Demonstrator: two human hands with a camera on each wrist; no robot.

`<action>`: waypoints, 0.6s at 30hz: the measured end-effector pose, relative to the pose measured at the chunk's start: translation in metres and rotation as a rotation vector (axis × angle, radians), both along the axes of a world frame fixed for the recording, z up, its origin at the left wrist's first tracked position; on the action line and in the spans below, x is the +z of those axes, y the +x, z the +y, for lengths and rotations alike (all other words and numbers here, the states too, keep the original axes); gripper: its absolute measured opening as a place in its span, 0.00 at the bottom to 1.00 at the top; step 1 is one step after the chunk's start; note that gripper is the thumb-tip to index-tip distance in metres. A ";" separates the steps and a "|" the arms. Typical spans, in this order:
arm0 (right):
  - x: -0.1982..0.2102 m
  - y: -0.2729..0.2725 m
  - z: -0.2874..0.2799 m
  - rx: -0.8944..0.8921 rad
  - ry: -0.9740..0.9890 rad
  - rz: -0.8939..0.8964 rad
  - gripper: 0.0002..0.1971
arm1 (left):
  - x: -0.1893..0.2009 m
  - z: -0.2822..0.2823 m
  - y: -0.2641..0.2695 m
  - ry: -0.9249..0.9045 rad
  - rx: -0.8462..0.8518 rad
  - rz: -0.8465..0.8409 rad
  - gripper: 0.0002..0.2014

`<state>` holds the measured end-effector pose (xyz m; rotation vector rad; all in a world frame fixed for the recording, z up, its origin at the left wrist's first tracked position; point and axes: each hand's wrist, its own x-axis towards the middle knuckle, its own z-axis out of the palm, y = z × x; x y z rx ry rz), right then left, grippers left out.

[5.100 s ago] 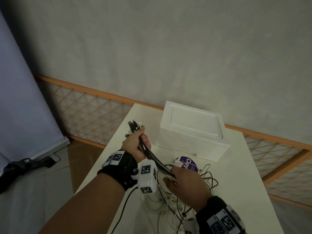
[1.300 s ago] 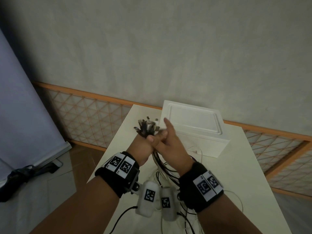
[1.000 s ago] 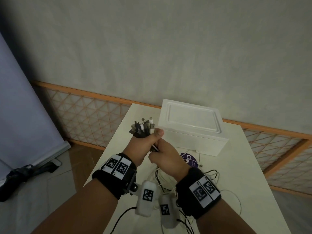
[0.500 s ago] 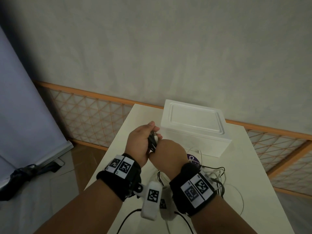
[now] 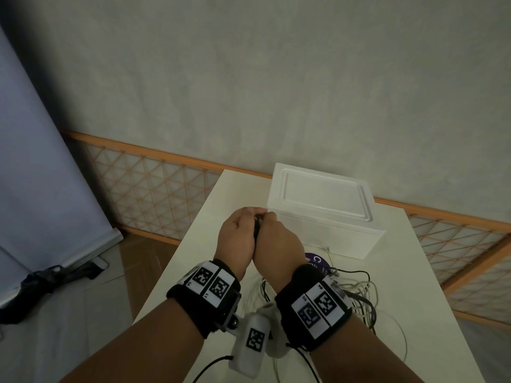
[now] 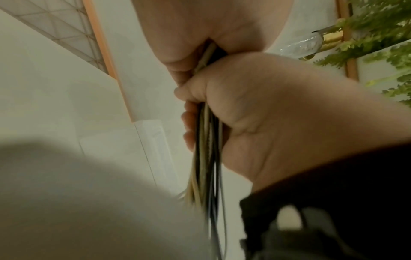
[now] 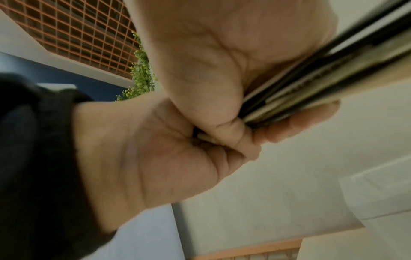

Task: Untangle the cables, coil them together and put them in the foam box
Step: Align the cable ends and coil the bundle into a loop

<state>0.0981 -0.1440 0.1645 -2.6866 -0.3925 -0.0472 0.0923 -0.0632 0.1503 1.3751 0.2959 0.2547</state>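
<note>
A bundle of black and white cables (image 5: 257, 231) runs between my two fists, just in front of the closed white foam box (image 5: 323, 205). My left hand (image 5: 237, 234) grips the bundle, and my right hand (image 5: 278, 240) grips it right beside, the knuckles touching. In the left wrist view the cables (image 6: 206, 149) hang down out of the right hand (image 6: 266, 112), with the left hand (image 6: 211, 26) above. In the right wrist view the cables (image 7: 322, 70) pass through the right hand (image 7: 222, 52) next to the left hand (image 7: 166, 158). The connector ends are hidden.
The loose rest of the cables (image 5: 356, 295) lies tangled on the white table (image 5: 221, 194) under my right wrist. A purple-labelled round item (image 5: 318, 259) sits at the box's front. The table's left edge drops to the floor; a lattice fence (image 5: 154, 189) runs behind.
My right hand has come up from the tangle and closed on the bundle beside my left. The connector ends that stuck out above my left fist are now covered.
</note>
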 end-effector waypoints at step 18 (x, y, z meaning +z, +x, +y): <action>-0.014 0.017 -0.006 0.061 0.059 -0.042 0.07 | -0.004 0.003 0.005 0.616 0.015 -0.261 0.06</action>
